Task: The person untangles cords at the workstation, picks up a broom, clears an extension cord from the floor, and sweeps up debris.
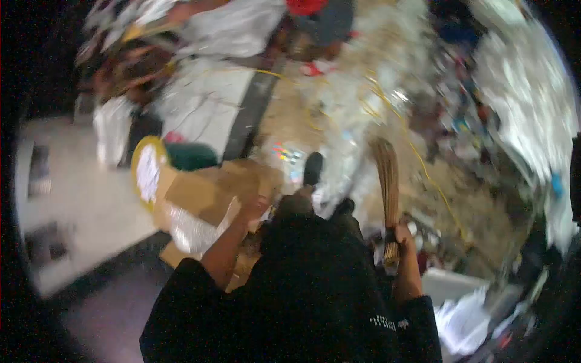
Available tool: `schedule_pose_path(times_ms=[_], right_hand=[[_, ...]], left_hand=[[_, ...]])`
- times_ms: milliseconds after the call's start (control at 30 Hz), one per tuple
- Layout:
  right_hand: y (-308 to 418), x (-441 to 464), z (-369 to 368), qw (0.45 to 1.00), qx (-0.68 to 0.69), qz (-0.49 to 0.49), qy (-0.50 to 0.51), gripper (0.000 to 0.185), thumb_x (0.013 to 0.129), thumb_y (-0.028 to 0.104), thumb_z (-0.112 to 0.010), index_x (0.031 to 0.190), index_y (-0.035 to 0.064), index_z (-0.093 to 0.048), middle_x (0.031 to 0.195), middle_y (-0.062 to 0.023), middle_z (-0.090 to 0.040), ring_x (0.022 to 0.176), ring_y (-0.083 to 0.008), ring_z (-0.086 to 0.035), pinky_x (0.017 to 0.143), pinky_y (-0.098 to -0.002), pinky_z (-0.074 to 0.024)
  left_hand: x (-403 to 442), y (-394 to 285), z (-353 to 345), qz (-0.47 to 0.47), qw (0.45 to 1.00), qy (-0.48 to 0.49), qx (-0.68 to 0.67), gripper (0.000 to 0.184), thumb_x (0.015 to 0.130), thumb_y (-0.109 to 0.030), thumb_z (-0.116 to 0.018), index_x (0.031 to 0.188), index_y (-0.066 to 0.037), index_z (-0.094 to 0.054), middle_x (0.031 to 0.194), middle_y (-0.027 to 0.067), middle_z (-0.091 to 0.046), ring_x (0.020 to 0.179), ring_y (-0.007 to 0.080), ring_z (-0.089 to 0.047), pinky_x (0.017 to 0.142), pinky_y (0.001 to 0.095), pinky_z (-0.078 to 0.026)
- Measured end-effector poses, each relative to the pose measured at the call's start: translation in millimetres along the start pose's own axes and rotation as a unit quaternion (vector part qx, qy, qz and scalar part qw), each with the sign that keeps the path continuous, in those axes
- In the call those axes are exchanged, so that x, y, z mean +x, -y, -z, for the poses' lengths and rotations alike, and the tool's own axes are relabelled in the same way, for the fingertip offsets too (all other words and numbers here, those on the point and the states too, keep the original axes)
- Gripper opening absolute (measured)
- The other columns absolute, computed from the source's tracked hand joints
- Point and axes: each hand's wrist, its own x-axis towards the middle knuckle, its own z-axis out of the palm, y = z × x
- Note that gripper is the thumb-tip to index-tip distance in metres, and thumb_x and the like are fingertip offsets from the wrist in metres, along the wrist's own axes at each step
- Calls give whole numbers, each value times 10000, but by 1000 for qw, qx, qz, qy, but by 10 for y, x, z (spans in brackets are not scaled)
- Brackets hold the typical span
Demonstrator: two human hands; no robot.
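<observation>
In my right hand (pixel 400 235) is a stick broom (pixel 387 175), a bundle of thin brown sticks. My fingers wrap around its bound lower part, and the loose ends point away from me. On my left, an open cardboard box (pixel 206 193) is tilted beside my body, with clear plastic wrap (pixel 189 233) at its opening. My left forearm lies across the box, and my left hand (pixel 255 209) is closed at its edge, though blur softens the fingers.
Clear plastic sheeting (pixel 339 91) and a yellow cord (pixel 423 163) lie on the dirty floor. Piled white plastic (pixel 526 91) stands at right. A green bin (pixel 190 155) and a round yellow-rimmed item (pixel 147 172) are beyond the box. Another person (pixel 324 24) is ahead.
</observation>
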Motion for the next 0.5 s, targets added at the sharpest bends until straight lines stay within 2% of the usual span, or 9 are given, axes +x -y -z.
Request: schedule_pose_path(times_ms=[33, 100, 200, 233, 300, 400, 433, 467, 500], right_hand=[[-494, 189, 143, 978, -126, 141, 90, 273, 855, 253, -460, 928, 41, -616, 739, -69, -586, 660, -205, -564, 588, -314, -454], [-451, 148, 2, 977, -181, -11, 111, 269, 855, 253, -463, 923, 42, -615, 741, -68, -585, 665, -202, -563, 592, -313, -453], [-297, -134, -218, 955, -224, -124, 149, 263, 856, 254, -466, 915, 44, -613, 745, -66, -584, 671, -197, -561, 596, -312, -452], [-310, -271, -300, 948, -235, -139, 164, 261, 856, 254, -467, 913, 45, -612, 746, -66, -583, 673, -196, -561, 598, -311, -451], [-295, -454, -358, 937, -250, -156, 187, 257, 856, 255, -469, 907, 46, -611, 748, -65, -583, 677, -193, -560, 601, -311, -451], [-242, -599, -338, 933, -234, -171, 213, 252, 856, 255, -472, 899, 48, -609, 751, -63, -581, 684, -188, -558, 606, -309, -449], [-162, -619, -313, 934, -220, -174, 220, 250, 856, 255, -473, 897, 49, -608, 752, -62, -581, 686, -187, -557, 607, -309, -449], [-89, -616, -262, 939, -190, -177, 226, 249, 857, 256, -474, 894, 49, -608, 754, -62, -580, 688, -185, -557, 609, -309, -449], [-34, -620, -215, 943, -160, -180, 231, 247, 857, 256, -475, 891, 50, -607, 755, -61, -580, 690, -184, -556, 611, -308, -448]], left_hand=[[-98, -484, 90, 129, 989, 6, -72, 295, 768, -227, -607, 984, -26, -608, 1005, 169, -609, 937, 295, -574, 796, 388, -455], [-216, -1246, 210, 287, 945, 16, -154, 329, 740, -236, -629, 969, -1, -604, 988, 187, -611, 931, 333, -577, 797, 404, -460], [-659, -740, -1063, 280, 931, 33, -232, 328, 741, -218, -635, 1008, -29, -613, 966, 195, -616, 898, 333, -591, 786, 429, -468], [-772, -969, -1015, 282, 929, 27, -236, 328, 741, -218, -635, 1008, -29, -613, 966, 195, -616, 898, 333, -591, 786, 429, -468], [-769, -1467, -635, 164, 937, 288, 109, 247, 767, -189, -612, 963, -39, -628, 910, 202, -623, 869, 311, -604, 770, 432, -473], [-1126, -504, -1768, -169, 968, 55, 175, 204, 768, -160, -602, 927, -38, -639, 913, 207, -622, 865, 318, -611, 756, 431, -480], [-1123, -547, -1726, -168, 968, 50, 178, 204, 768, -160, -602, 927, -38, -639, 913, 207, -622, 865, 318, -611, 756, 431, -480], [-1122, -641, -1593, 101, 988, 1, -116, 209, 766, -177, -601, 918, -39, -642, 943, 203, -619, 879, 320, -608, 756, 426, -482], [-1101, -726, -1452, 351, 848, -49, -395, 216, 764, -193, -601, 910, -40, -646, 973, 200, -617, 893, 321, -605, 756, 420, -484]])
